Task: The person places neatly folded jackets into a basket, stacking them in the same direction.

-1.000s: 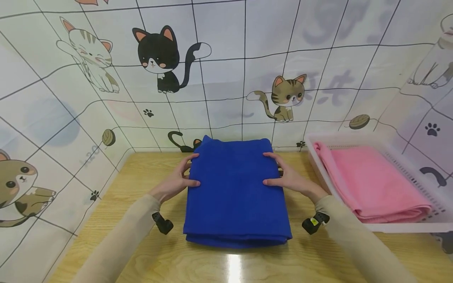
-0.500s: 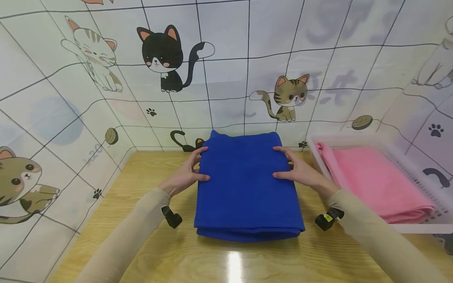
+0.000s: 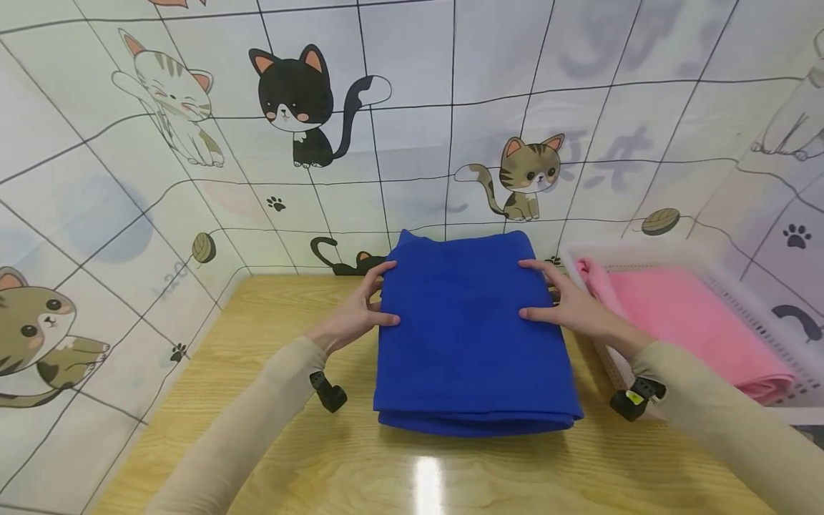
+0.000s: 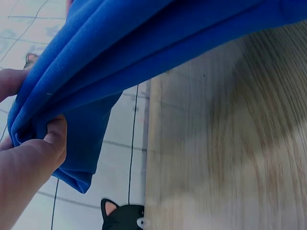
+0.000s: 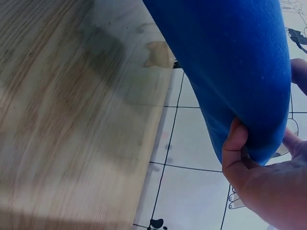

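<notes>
A folded blue cloth (image 3: 476,336), several layers thick, hangs over the wooden table between both hands. My left hand (image 3: 354,307) grips its left edge, thumb on top and fingers underneath. On the opposite edge my right hand (image 3: 576,307) holds the cloth the same way. The left wrist view shows the layers of the blue cloth (image 4: 110,57) pinched between thumb and curled fingers, with a gap above the wood. In the right wrist view the rounded fold of the cloth (image 5: 230,62) sits in the right hand's (image 5: 264,177) grasp. The fingers under the cloth are partly hidden.
At the right stands a white plastic basket (image 3: 582,275) with a folded pink cloth (image 3: 689,315) in it; the right forearm overlaps the basket in the head view. The wooden table (image 3: 283,307) meets walls covered in cat-patterned sheeting (image 3: 412,164) at the back and left.
Both hands have carried the blue cloth to the right and slightly farther back, toward the basket. The grip on it looks the same. The camera view has shifted slightly.
</notes>
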{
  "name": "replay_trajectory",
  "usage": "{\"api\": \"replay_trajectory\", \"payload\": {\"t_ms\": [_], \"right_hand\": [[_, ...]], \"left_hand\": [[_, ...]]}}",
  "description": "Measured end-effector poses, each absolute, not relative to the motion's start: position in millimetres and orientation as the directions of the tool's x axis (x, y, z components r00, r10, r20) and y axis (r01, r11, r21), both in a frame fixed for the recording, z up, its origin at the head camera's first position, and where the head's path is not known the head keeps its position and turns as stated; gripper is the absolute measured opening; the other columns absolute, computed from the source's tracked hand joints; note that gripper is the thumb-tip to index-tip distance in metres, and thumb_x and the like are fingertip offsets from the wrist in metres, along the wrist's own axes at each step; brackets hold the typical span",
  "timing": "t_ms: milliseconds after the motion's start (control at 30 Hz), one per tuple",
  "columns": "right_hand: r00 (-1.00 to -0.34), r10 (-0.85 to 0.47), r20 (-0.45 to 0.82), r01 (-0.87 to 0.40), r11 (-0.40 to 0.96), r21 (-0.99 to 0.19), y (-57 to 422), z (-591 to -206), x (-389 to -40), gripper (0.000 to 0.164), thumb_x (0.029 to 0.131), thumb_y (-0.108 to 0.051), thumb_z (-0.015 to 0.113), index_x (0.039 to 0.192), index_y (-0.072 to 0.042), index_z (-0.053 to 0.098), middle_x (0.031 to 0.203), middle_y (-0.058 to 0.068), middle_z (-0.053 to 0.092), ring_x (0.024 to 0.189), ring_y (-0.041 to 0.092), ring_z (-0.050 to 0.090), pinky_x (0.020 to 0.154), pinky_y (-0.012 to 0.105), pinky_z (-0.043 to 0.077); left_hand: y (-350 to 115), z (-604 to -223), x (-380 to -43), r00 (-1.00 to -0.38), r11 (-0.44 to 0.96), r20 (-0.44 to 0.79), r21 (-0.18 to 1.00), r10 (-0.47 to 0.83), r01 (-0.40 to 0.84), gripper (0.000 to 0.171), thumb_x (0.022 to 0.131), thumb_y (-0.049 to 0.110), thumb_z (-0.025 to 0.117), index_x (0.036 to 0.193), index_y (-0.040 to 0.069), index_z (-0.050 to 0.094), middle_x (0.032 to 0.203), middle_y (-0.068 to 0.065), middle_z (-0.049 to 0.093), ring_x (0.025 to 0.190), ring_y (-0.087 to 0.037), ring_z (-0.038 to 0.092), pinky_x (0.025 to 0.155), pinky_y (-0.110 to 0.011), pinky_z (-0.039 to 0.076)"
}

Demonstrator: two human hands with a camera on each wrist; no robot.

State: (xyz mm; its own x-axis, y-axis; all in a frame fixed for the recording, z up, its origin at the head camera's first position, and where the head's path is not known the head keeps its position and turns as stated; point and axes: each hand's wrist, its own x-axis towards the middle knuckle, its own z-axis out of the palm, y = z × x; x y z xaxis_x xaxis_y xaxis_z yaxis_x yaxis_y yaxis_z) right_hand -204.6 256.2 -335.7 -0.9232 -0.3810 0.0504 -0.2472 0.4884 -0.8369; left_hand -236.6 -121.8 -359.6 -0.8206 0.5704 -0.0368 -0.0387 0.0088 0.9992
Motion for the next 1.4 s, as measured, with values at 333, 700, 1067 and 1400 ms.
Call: {"api": "replay_trajectory", "payload": {"t_ms": [333, 700, 1067, 1400], "right_hand": [[-0.944, -0.311, 0.112, -0.264, 0.504, -0.822, 278, -326, -196, 0.078, 0.086, -0.013, 0.073, 0.149, -0.013, 0.028, 0.141, 0.025, 0.02, 0.127, 0.054, 0.03, 0.091, 0.064, 0.036], [-0.957, -0.289, 0.013, -0.169, 0.524, -0.835, 308, -315, -187, 0.081, 0.09, -0.017, 0.068, 0.154, -0.02, 0.018, 0.149, 0.032, 0.019, 0.13, 0.06, 0.02, 0.094, 0.07, 0.027], [-0.965, -0.26, 0.02, -0.168, 0.562, -0.81, 329, -305, -178, 0.081, 0.093, -0.02, 0.065, 0.156, -0.025, 0.015, 0.148, 0.034, 0.022, 0.129, 0.058, 0.024, 0.09, 0.069, 0.032], [-0.971, -0.237, 0.024, -0.17, 0.619, -0.767, 344, -306, -174, 0.091, 0.09, -0.019, 0.069, 0.157, -0.024, 0.008, 0.156, 0.026, 0.007, 0.13, 0.061, 0.021, 0.091, 0.071, 0.029]], "left_hand": [[-96, -351, -237, -0.804, -0.038, 0.008, 0.999, 0.595, -0.018, 0.094, 0.084, -0.016, 0.06, 0.15, 0.035, 0.018, 0.145, -0.01, 0.023, 0.124, -0.036, 0.046, 0.097, -0.048, 0.043], [-63, -340, -243, -0.794, 0.006, 0.019, 1.0, 0.608, 0.028, 0.088, 0.086, -0.008, 0.063, 0.15, 0.035, 0.022, 0.145, -0.008, 0.026, 0.128, -0.033, 0.043, 0.097, -0.047, 0.043], [-38, -333, -245, -0.77, -0.03, 0.045, 0.999, 0.637, 0.034, 0.09, 0.087, -0.006, 0.065, 0.152, 0.039, 0.021, 0.147, -0.007, 0.024, 0.13, -0.032, 0.04, 0.1, -0.046, 0.04], [-17, -326, -240, -0.758, -0.041, 0.063, 0.998, 0.65, 0.047, 0.092, 0.086, -0.008, 0.065, 0.152, 0.037, 0.021, 0.145, -0.008, 0.024, 0.13, -0.033, 0.041, 0.097, -0.044, 0.043]]}}
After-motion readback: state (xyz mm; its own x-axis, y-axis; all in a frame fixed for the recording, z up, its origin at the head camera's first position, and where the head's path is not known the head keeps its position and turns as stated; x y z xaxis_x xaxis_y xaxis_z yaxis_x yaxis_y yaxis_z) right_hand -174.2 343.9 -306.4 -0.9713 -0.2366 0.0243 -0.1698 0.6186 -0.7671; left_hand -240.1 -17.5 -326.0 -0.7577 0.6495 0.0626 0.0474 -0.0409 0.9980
